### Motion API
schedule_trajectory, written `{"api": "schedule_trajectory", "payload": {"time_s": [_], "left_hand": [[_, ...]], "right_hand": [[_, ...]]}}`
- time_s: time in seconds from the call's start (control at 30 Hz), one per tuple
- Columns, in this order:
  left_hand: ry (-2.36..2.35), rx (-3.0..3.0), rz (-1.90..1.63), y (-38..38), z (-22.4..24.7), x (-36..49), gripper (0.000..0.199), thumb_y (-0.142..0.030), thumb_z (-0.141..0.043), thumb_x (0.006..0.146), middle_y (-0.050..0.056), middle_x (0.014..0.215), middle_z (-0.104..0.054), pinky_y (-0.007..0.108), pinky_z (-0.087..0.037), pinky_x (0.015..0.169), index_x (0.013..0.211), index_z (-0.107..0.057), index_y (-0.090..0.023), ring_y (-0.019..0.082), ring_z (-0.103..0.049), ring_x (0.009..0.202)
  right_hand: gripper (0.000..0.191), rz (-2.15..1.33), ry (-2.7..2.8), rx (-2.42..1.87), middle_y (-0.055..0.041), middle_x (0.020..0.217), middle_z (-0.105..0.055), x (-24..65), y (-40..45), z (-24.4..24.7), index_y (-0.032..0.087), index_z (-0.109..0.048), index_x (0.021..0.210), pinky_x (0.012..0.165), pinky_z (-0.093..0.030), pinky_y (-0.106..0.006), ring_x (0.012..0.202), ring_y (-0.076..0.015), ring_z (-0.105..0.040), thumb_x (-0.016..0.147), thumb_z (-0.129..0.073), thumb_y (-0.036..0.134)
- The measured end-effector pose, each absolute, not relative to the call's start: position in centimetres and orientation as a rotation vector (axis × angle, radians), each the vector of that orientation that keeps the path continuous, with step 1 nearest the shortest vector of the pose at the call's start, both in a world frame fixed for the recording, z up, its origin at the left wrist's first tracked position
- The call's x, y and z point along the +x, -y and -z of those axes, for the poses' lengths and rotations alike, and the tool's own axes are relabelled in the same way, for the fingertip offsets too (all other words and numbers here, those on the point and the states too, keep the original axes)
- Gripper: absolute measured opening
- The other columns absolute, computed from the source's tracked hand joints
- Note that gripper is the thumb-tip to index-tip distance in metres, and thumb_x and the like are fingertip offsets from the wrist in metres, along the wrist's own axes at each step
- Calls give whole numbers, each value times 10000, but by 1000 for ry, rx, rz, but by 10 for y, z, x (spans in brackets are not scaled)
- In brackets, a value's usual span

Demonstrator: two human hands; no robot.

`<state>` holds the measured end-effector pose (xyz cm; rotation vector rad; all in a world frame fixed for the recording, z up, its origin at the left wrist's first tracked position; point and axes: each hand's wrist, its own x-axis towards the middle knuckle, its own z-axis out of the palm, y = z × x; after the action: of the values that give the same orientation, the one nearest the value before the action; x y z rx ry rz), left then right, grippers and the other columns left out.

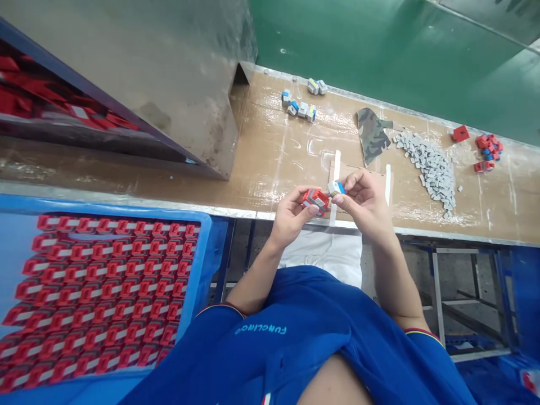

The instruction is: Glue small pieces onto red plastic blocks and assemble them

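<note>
In my left hand [290, 216], closed around its side, is a red plastic housing [315, 201] with grey trim and an opening facing right. My right hand [366, 201] pinches a small white-and-blue block [336, 188] with a yellow mark between thumb and fingers. The block is close to the housing's open right end; whether they touch I cannot tell. Both hands are over the front edge of the cardboard-covered bench [270, 180], with white tape strips [387, 183] beside them.
Grey small pieces [434, 171] lie heaped at right, beside a camouflage cloth [373, 136]. Further right are red parts [489, 146]. Several white-and-blue blocks [302, 109] sit at the back. A blue crate [205, 242] with rows of red housings stands left, below a metal chute [202, 101].
</note>
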<state>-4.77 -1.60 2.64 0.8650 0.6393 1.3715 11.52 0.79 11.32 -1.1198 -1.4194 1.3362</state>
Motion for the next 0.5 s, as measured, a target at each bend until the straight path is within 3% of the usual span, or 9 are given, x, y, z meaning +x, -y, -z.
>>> {"api": "schedule_trajectory", "payload": {"time_s": [0.23, 0.5], "left_hand": [[-835, 1016, -1390, 26, -41, -33, 433, -424, -861, 836, 50, 1028, -786, 253, -622, 802, 1167, -698, -197, 160, -769, 914], [-903, 1051, -1350, 28, -40, -24, 551, -530, -864, 799, 68, 1040, -784, 291, -620, 826, 1190, -707, -176, 193, -766, 935]], "right_hand": [[224, -866, 1512, -1289, -16, 999, -754, 119, 21, -94, 273, -667, 1070, 812, -619, -350, 910, -183, -742, 951, -733, 450], [117, -526, 1537, -1282, -42, 971, -797, 116, 25, -81, 280, -705, 942, 781, -653, -405, 938, -238, -775, 963, -710, 395]]}}
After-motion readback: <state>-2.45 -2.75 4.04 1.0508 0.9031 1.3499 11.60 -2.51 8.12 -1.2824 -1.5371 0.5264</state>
